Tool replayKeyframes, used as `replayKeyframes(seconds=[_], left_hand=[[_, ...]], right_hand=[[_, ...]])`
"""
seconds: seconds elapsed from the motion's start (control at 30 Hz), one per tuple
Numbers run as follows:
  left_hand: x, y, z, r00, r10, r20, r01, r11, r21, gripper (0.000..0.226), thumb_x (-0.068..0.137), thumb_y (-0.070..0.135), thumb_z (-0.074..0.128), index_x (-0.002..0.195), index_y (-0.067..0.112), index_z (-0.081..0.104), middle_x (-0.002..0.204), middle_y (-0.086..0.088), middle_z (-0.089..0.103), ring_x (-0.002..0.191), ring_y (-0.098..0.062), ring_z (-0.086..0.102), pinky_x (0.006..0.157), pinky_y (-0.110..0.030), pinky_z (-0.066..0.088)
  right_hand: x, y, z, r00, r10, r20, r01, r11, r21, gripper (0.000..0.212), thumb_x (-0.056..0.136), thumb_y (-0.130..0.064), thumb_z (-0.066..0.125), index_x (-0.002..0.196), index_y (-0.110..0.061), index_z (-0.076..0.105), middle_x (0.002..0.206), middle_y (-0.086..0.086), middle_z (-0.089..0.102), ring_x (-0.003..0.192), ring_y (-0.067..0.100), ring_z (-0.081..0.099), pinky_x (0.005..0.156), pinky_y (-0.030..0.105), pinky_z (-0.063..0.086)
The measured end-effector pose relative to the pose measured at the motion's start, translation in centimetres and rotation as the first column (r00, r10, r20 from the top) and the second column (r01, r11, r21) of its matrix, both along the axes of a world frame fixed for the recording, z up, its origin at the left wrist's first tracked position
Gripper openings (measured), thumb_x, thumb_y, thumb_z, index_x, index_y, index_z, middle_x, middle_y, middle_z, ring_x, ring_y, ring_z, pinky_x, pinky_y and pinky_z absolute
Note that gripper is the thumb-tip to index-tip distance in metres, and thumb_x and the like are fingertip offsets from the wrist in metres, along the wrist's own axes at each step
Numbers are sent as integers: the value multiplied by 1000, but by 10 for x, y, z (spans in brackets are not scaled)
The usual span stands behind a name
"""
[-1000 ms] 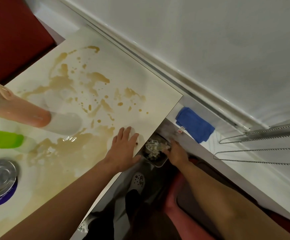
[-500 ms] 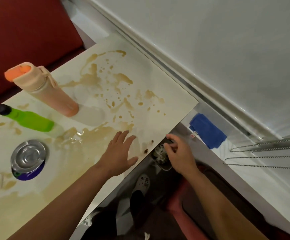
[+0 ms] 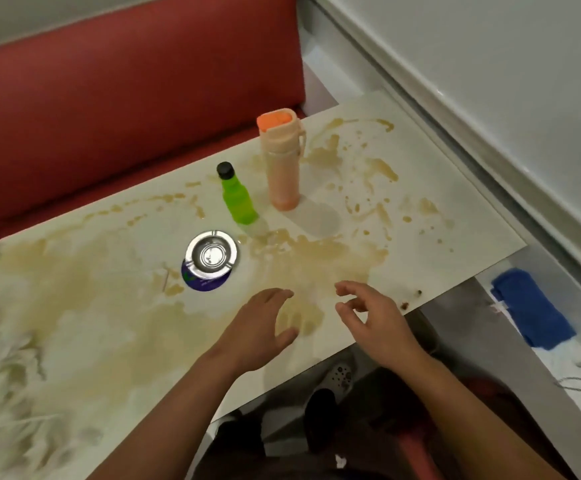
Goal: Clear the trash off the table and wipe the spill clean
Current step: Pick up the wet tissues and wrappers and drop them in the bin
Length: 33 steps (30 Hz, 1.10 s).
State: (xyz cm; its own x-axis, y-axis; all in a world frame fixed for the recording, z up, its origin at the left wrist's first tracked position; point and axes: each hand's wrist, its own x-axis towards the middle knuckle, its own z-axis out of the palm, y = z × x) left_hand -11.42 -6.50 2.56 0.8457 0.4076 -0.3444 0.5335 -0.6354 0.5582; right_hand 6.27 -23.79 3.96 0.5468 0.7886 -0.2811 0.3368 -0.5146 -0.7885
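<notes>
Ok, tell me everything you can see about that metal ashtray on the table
The ashtray is a round, shiny dish that looks like steel, with notches cut in its rim and a flat mirrored centre. It looks empty and sits upright on a dark blue round coaster that shows at its near side. It stands on the table amid the brown spill, just nearer than the green bottle. Neither hand touches it.

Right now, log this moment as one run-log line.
left hand: open, over spill | right hand: open, empty | table: still wet | blue cloth: off table, untouched
</notes>
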Motion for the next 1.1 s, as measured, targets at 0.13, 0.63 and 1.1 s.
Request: replayKeyframes(seconds=[0.13,0.63,1.1], left_hand=[[-86,29,0,993,121,-12,-121,993,-3,63,95,47,63,150,29,40,153,9,42,140,-12,40,116,-31,34],[-386,114,-13,886,443,-135,-446,895,10,59,96,45,63,149,29,43,150,9,44,133,-11,46,107,-22,35],[-480,147,-22,876,432,-214,-424,902,84,59,87,50,72,140,34,53,125,10,53,104,-9,60,82,-22,48]], right_hand=[[-58,41,4,992,124,-20,-124,992,-20,33,101,-29,61,134,-32,60,123,-23,63,102,-5,61,87,5,42],[-279,181,-17,904,424,-55,-427,900,-86,34,101,-35,60,134,-37,59,119,-26,60,100,-4,62,94,26,53],[-424,231,-61,560,828,22,-796,545,-264,49,102,-35,57,149,-30,45,154,-5,39,125,23,55,100,37,47]])
